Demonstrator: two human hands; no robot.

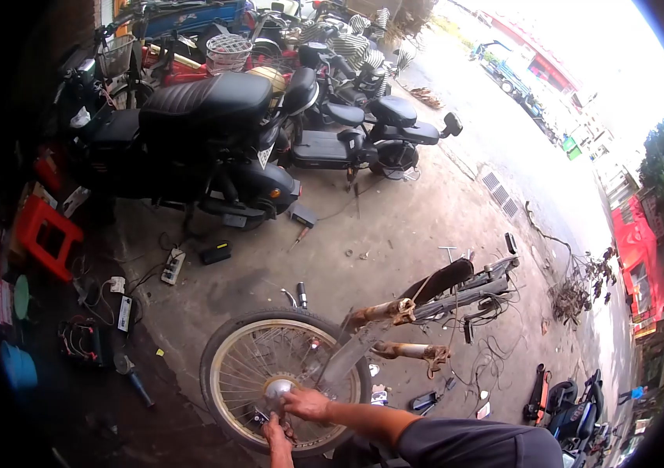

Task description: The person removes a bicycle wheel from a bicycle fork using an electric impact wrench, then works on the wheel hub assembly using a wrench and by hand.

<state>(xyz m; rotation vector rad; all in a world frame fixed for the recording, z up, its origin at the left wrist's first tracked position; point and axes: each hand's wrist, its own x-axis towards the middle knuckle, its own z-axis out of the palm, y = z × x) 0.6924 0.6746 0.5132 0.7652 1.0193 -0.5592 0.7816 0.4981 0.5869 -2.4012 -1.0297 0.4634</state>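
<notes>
Bent over a spoked wheel on the concrete ground, you work at its centre with both bare hands. Your right arm reaches in from the right of the view, its dark sleeve ending near the elbow and the forearm running nearly level. Your right hand lies beside the silver hub, palm turned down and fingers bent toward it, the fingertips at its edge; whether they grip the hub or only touch it, you cannot tell from this angle. Your left hand comes up from the bottom edge, forearm steep, fingers partly curled among the spokes just below the hub and close to the right hand. What it has hold of, if anything, is too small to tell.

The wheel sits below the middle of the view, its upper right side beside a grey mudguard and two rusty tubes that point away to the right. A black-handled tool lies on the ground just past the tyre. Farther left are a power strip and a red stool; beyond them stands a large black scooter.
</notes>
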